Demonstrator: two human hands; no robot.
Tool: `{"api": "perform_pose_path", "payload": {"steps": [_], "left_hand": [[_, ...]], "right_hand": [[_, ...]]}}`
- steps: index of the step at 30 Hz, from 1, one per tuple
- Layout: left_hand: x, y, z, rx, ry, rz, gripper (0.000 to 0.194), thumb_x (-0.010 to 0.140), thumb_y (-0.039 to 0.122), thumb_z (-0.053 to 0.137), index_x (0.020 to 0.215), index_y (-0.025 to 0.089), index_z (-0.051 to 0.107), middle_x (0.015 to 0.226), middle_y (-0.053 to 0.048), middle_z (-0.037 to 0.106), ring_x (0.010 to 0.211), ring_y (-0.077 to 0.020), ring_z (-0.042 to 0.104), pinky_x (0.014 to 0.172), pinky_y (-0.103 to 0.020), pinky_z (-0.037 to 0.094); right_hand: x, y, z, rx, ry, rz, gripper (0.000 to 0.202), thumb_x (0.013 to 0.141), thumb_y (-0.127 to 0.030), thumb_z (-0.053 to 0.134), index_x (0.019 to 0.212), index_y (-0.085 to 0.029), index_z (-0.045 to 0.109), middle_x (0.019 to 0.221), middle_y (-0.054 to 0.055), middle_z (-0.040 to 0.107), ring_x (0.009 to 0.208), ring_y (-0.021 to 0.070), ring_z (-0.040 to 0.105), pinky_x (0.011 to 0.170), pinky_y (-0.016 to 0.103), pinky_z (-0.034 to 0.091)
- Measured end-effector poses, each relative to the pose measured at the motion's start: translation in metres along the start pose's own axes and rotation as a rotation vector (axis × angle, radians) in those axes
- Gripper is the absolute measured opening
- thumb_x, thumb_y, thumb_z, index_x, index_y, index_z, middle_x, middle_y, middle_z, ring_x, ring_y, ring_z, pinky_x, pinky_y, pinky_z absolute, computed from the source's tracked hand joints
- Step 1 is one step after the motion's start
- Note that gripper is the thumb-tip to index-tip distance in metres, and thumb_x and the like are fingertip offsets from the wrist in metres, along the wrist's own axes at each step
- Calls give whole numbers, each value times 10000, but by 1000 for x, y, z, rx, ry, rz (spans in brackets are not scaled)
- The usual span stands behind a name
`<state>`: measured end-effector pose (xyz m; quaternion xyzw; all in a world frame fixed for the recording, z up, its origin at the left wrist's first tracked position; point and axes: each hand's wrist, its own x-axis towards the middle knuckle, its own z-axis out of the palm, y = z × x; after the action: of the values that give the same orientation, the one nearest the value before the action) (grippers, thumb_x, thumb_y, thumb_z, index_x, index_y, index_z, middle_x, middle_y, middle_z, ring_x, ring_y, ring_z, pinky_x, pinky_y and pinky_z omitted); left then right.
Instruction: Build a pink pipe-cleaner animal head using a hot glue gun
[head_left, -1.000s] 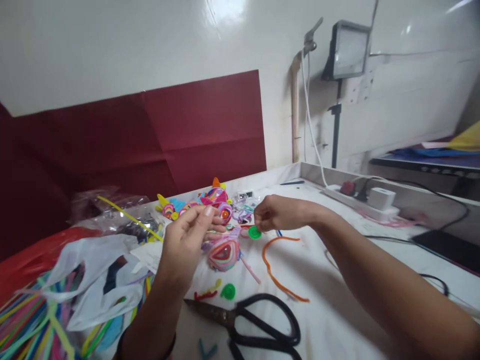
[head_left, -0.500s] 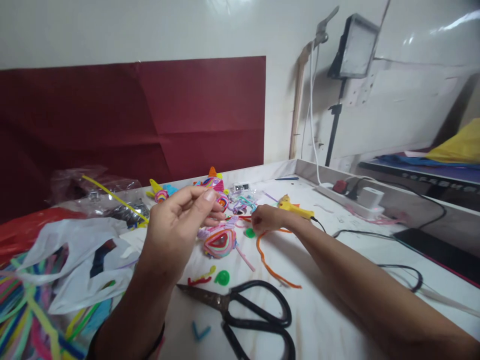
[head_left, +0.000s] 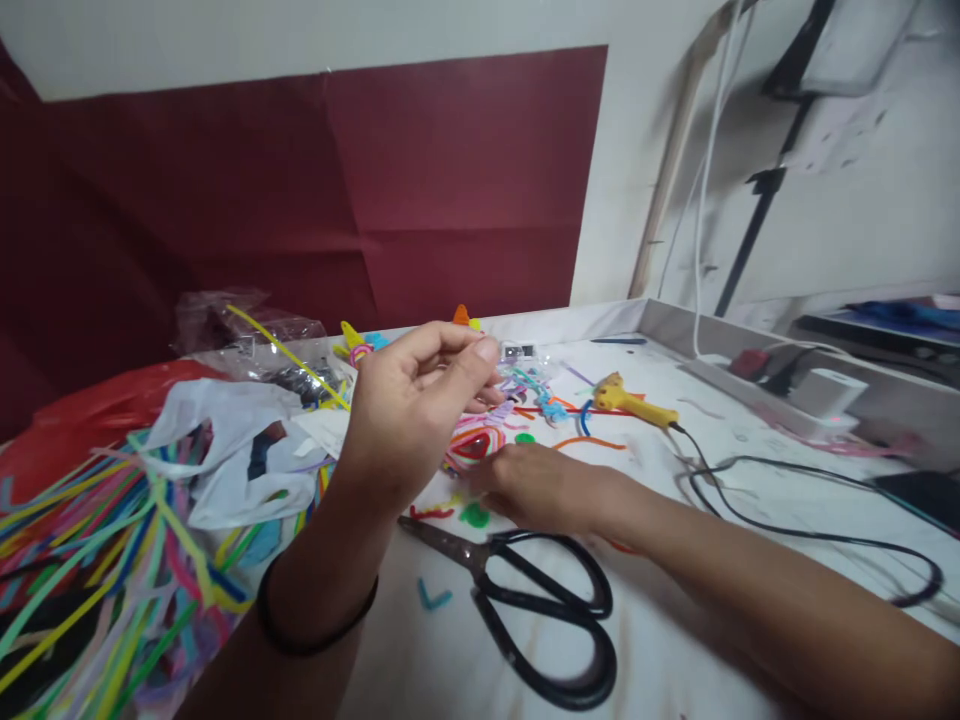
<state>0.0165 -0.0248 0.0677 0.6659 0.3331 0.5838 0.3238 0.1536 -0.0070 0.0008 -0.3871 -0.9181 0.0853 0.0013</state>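
Note:
My left hand (head_left: 427, 400) is raised over the table, thumb and fingers pinched together; whatever lies between them is too small to make out. Lower down, my right hand (head_left: 529, 487) reaches to the tabletop with its fingers curled, and their tips are hidden. It is beside a pink, striped pipe-cleaner piece with a red centre (head_left: 474, 446), which both hands partly cover. Close by are a green coil (head_left: 474, 515) and a short red pipe-cleaner bit (head_left: 433, 513). Black-handled scissors (head_left: 480, 562) lie nearer to me, with a bent blue piece (head_left: 433, 597) beside them.
Loose pipe cleaners (head_left: 150, 560) heap at the left beside a white plastic bag (head_left: 225, 440) and a red bag (head_left: 112, 400). A yellow glue gun (head_left: 637, 403) lies at the right, its black cable (head_left: 810, 535) looping across. Behind it stands a power strip (head_left: 780, 395) along the table's rim.
My right hand has come nearer to me, from beside the orange pipe cleaner to the pink piece and green coil. My left hand stays raised and pinched. The whole view has shifted.

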Motion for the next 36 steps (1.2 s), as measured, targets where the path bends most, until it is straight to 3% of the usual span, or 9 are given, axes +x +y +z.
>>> {"api": "perform_pose_path", "payload": {"steps": [3, 8, 12, 16, 19, 22, 25, 29, 36], "left_hand": [[0, -1, 0, -3, -17, 1, 169, 791, 334, 674, 765, 168, 685, 642, -6, 693, 614, -141, 682, 582, -214, 569], [0, -2, 0, -22, -25, 2, 164, 785, 332, 684, 779, 168, 685, 658, -10, 700, 619, -142, 684, 589, -216, 570], [0, -1, 0, -15, -16, -10, 175, 777, 344, 687, 787, 169, 685, 656, -7, 699, 619, -145, 682, 589, -222, 568], [1, -3, -1, -7, -22, -30, 173, 783, 341, 674, 792, 168, 681, 664, -3, 697, 621, -143, 681, 600, -226, 566], [4, -5, -2, -8, -35, -38, 167, 786, 338, 672, 790, 170, 674, 669, 0, 691, 618, -139, 677, 595, -219, 560], [7, -9, -2, -15, -58, -58, 182, 792, 352, 674, 794, 171, 673, 702, -6, 697, 628, -134, 674, 590, -208, 551], [8, -13, 0, 3, -86, -107, 205, 800, 376, 664, 816, 172, 681, 701, -13, 700, 635, -137, 667, 589, -213, 550], [8, -18, 4, 49, -124, -156, 216, 778, 382, 683, 827, 172, 683, 688, -20, 699, 680, -162, 684, 588, -224, 559], [7, -21, 9, 17, -126, -208, 209, 767, 345, 688, 832, 148, 670, 570, -5, 654, 549, -137, 644, 530, -217, 541]], "right_hand": [[9, -8, 17, -127, -60, 35, 263, 850, -53, 494, 994, -148, 692, 932, 130, 748, 856, 250, 701, 647, 281, 440], [18, -8, 31, -142, -73, 36, 278, 855, -51, 480, 1007, -149, 691, 913, 136, 752, 864, 277, 713, 647, 305, 471], [20, -6, 30, -112, -47, 54, 251, 849, -57, 493, 991, -121, 690, 923, 160, 745, 853, 286, 709, 635, 309, 467], [14, 2, 15, -48, 16, 40, 215, 836, -70, 533, 959, -137, 695, 891, 129, 743, 837, 256, 691, 656, 293, 451], [0, 15, -7, 130, 213, -6, 160, 863, -114, 542, 869, -176, 689, 823, 40, 716, 765, 161, 636, 674, 243, 433], [-17, 26, -31, 599, 521, -7, 168, 858, -271, 602, 746, -157, 651, 650, -3, 610, 605, 117, 532, 575, 228, 407], [-30, 30, -48, 955, 687, 49, 305, 745, -439, 722, 713, -146, 643, 560, -28, 547, 520, 99, 474, 492, 220, 371], [-35, 25, -57, 1125, 769, 49, 368, 629, -471, 812, 687, -147, 646, 524, -39, 552, 469, 76, 444, 440, 205, 340], [-34, 21, -55, 1144, 775, 57, 396, 625, -517, 801, 680, -151, 660, 523, -28, 572, 453, 76, 450, 408, 203, 318]]}}
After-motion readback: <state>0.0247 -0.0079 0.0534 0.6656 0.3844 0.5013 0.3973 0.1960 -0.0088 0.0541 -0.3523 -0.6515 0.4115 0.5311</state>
